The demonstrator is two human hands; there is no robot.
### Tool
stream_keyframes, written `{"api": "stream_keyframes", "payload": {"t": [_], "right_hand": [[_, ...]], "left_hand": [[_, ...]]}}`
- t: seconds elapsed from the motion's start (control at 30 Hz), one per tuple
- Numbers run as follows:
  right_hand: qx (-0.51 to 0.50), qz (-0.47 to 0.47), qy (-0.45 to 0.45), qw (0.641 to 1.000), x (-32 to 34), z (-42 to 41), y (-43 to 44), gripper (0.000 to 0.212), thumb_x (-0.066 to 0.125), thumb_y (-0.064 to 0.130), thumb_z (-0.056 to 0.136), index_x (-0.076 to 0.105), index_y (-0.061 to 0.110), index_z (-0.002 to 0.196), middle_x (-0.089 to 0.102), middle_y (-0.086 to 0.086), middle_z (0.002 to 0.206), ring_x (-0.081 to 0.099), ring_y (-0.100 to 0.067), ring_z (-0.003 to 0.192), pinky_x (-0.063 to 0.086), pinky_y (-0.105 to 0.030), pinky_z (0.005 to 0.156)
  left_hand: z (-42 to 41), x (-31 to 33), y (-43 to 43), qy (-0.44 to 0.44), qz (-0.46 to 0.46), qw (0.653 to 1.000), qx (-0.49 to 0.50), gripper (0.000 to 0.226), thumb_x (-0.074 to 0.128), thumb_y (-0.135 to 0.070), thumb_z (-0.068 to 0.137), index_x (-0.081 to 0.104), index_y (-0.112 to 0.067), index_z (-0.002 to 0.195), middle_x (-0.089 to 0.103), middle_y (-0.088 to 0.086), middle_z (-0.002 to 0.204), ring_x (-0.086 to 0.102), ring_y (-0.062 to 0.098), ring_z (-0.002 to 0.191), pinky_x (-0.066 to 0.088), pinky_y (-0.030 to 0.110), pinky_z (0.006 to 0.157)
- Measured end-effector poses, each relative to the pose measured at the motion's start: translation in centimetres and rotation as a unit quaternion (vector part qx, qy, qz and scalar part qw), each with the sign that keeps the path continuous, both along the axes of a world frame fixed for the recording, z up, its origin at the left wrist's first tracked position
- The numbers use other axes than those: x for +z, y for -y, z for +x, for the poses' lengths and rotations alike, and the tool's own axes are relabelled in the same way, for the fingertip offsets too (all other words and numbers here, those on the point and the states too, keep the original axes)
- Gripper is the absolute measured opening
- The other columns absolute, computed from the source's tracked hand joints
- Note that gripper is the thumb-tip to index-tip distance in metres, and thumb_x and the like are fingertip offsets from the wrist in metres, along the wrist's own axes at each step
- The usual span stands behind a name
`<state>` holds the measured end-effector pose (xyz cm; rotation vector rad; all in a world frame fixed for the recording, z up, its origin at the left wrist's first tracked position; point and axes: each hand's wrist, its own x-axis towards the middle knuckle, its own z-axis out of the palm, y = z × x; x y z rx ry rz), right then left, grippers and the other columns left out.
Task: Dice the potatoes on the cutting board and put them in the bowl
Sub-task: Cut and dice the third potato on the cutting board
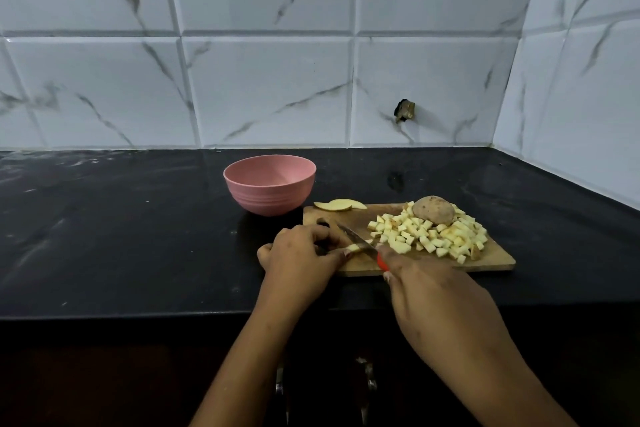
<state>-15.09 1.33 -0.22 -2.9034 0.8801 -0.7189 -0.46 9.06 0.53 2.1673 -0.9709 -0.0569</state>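
Head view is showing the left hand (pixel 301 253) pinching a potato strip (pixel 355 247), the right hand (pixel 436 302) gripping the knife (pixel 356 238). Tucking fingertips (pixel 347 253) back is looking wise.

Only 1 view, worn at head height, looks forward and steeply down across the black counter (pixel 104 236), close to the cutting board (pixel 495 258) just right of centre, with the tiled wall (pixel 263 87) filling the upper half.

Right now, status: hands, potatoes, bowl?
Left hand pins potato strip on cutting board; right hand grips knife, blade on strip. Diced pile, potato half on board, slices at its far edge; bowl empty. Nothing blocking.
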Motion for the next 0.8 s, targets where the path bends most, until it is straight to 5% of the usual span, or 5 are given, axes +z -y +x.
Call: {"api": "stream_keyframes", "payload": {"t": [0.2,0.3,0.4,0.57,0.8], "right_hand": [[-0.010,-0.018,-0.039,0.999,-0.1,1.6,0.3,0.056,0.041,0.021,0.101,0.018,0.035,0.150,0.048,0.007,0.084,0.048,-0.012,0.072,0.032,-0.024,0.051],[-0.015,-0.030,-0.016,0.999,0.3,1.5,0.9,0.053,0.039,0.020,0.101,0.023,0.037,0.149,0.052,0.009,0.082,0.052,-0.010,0.069,0.038,-0.024,0.052],[-0.011,-0.023,0.007,1.000,0.3,0.5,0.5,0.054,0.038,0.024,0.102,0.018,0.038,0.150,0.054,0.011,0.086,0.053,-0.007,0.074,0.044,-0.023,0.060],[0.013,-0.017,-0.035,0.999,-0.2,0.7,-1.0,0.058,0.040,0.022,0.102,0.013,0.035,0.151,0.039,0.008,0.083,0.044,-0.011,0.074,0.027,-0.020,0.048],[-0.004,-0.017,-0.025,1.000,0.2,1.4,0.3,0.058,0.042,0.020,0.101,0.018,0.035,0.151,0.050,0.009,0.086,0.049,-0.011,0.073,0.033,-0.022,0.051]], "left_hand": [[0.0,-0.1,0.0,0.004,-0.007,1.000,0.003,0.018,0.066,-0.043,0.085,0.056,-0.047,0.070,0.048,-0.025,0.077,0.040,0.002,0.096,0.021,0.031,0.087],[0.1,-0.3,-0.1,-0.003,-0.028,1.000,0.013,0.005,0.068,-0.046,0.082,0.066,-0.043,0.086,0.054,-0.023,0.085,0.040,-0.003,0.086,0.020,0.029,0.087],[0.2,-0.6,-0.3,0.007,-0.034,0.999,0.018,0.015,0.068,-0.042,0.083,0.070,-0.038,0.097,0.061,-0.020,0.097,0.046,-0.003,0.092,0.020,0.029,0.087],[0.0,-0.6,-0.4,0.016,-0.059,0.998,0.013,0.005,0.070,-0.037,0.083,0.067,-0.041,0.082,0.060,-0.022,0.082,0.045,-0.008,0.080,0.019,0.028,0.085],[-0.3,-0.4,-0.8,0.007,-0.072,0.997,0.007,0.016,0.072,-0.033,0.082,0.063,-0.043,0.072,0.063,-0.022,0.078,0.048,-0.012,0.080,0.018,0.027,0.085]]}}
